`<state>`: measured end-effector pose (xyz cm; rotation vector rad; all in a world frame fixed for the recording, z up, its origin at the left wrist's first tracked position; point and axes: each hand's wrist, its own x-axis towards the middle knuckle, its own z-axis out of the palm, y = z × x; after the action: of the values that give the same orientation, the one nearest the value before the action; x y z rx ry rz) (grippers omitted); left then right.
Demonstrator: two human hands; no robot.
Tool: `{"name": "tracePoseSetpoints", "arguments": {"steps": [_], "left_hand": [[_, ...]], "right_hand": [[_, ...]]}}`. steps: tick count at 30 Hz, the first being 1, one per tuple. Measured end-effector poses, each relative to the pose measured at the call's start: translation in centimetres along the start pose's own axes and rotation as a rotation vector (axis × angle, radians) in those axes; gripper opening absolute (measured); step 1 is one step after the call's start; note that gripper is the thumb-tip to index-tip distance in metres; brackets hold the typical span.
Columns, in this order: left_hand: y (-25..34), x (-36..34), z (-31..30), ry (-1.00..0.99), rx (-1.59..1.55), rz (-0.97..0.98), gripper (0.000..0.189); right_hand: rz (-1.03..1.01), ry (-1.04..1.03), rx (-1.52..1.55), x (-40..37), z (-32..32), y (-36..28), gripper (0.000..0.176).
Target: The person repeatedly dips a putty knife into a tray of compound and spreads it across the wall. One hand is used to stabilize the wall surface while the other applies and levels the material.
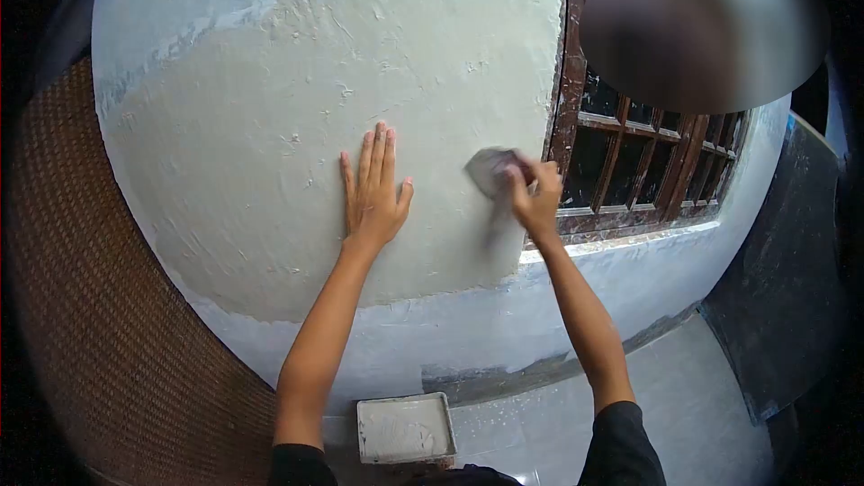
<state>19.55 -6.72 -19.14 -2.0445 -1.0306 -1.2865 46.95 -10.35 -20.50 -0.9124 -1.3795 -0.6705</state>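
Palm flat and fingers stretched upward, my left hand (pixel 374 193) lies against the beige plastered wall (pixel 225 144). My right hand (pixel 538 198) grips a putty knife (pixel 491 171), its broad blade pointing left near the wall; motion blurs the blade somewhat. Small ridges and flecks stand out across the plaster coat, whose lower edge meets pale blue-white paint. Below, a rectangular tray (pixel 362 432) holds pale, wet-looking filler.
A brown wooden window frame (pixel 562 117) with small panes borders the plaster on the right. A woven mat (pixel 117 306) stands at the left. Grey floor tiles (pixel 648 414) run below, and a dark sheet (pixel 774 279) leans at far right.
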Motion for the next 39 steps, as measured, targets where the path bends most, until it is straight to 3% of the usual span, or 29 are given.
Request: {"name": "tracePoseSetpoints", "arguments": {"steps": [1,2,4,5,7,11,14,15,16,17,18,19,21,23,25,27,28,29,30,31,33,35,37,39], "left_hand": [[-0.2,-0.1,-0.4,-0.023,-0.024,0.005,0.078],[-0.5,-0.3,-0.7,-0.046,-0.048,0.008,0.079],[-1.1,-1.0,-1.2,-0.048,-0.059,0.012,0.078],[-1.4,-1.3,-1.4,-0.049,-0.071,0.019,0.077],[-2.0,-1.8,-1.2,-0.037,-0.063,0.014,0.076],[-1.5,-2.7,-0.6,-0.027,-0.079,0.014,0.075],[-1.6,-3.6,-0.6,-0.029,-0.115,0.027,0.075],[-1.7,-4.0,-0.9,-0.029,-0.117,0.026,0.075],[-1.9,-4.4,-1.4,-0.041,-0.133,0.022,0.075],[-2.1,-4.7,-1.7,-0.053,-0.146,0.015,0.074],[-2.3,-5.2,-1.9,-0.056,-0.144,0.008,0.074],[-2.4,-5.6,-2.0,-0.065,-0.141,0.003,0.074],[-2.6,-6.1,-2.2,-0.071,-0.131,-0.001,0.074],[-2.3,-6.5,-2.3,-0.101,-0.120,-0.001,0.074],[-1.8,-6.8,-2.3,-0.118,-0.118,-0.007,0.074],[-1.4,-7.1,-2.8,-0.135,-0.106,-0.016,0.074],[-1.4,-7.3,-3.2,-0.146,-0.093,-0.025,0.074],[-1.5,-7.5,-3.7,-0.156,-0.080,-0.034,0.074],[-1.6,-7.8,-4.1,-0.157,-0.070,-0.037,0.074],[-1.8,-8.2,-4.6,-0.146,-0.056,-0.062,0.073],[-1.9,-8.7,-5.4,-0.141,-0.029,-0.087,0.072],[-1.5,-8.8,-5.8,-0.140,-0.007,-0.101,0.072],[-0.2,-8.7,-5.4,-0.141,-0.017,-0.108,0.072],[1.7,-9.0,-5.0,-0.155,-0.031,-0.114,0.072]], "right_hand": [[0.076,0.137,-0.025,0.6,-0.2,1.5,0.025],[0.329,0.351,0.134,0.9,-0.1,3.8,0.022],[0.497,0.531,0.081,2.0,-3.0,4.9,0.028],[0.559,0.621,0.309,1.9,-3.5,5.2,0.029],[0.603,0.490,0.246,1.1,-3.5,4.1,0.029],[0.065,-0.018,0.081,-2.2,-0.3,-0.5,0.026],[0.152,-0.071,0.013,-2.0,-0.5,-0.4,0.025],[0.236,0.161,-0.009,-1.9,-0.4,1.0,0.024],[0.426,0.277,0.079,-2.0,-0.8,4.8,0.025],[0.574,0.426,0.179,-1.6,-2.3,4.7,0.024],[0.649,0.622,0.149,-2.0,-2.7,7.2,0.023],[0.643,0.759,0.346,-1.9,-3.2,7.2,0.023],[0.666,0.612,0.368,-2.8,-2.9,5.9,0.026],[0.504,0.406,0.246,-3.8,-0.2,2.7,0.027],[0.166,0.142,0.106,-4.5,1.7,-0.7,0.025],[0.085,-0.037,-0.021,-4.2,1.7,-2.7,0.024],[0.204,0.000,0.103,-3.9,1.9,-1.6,0.023],[0.327,0.080,0.004,-3.9,1.5,0.7,0.024],[0.272,0.273,-0.108,-3.4,0.9,2.8,0.026],[0.548,0.357,0.104,-3.3,-0.1,5.3,0.028],[0.761,0.577,0.269,-3.5,-2.5,7.7,0.030],[0.694,0.746,0.416,-3.7,-3.0,7.7,0.029],[0.620,0.462,0.316,-3.7,-2.6,3.7,0.027],[0.383,0.279,0.143,-4.6,0.2,1.4,0.029]]}}
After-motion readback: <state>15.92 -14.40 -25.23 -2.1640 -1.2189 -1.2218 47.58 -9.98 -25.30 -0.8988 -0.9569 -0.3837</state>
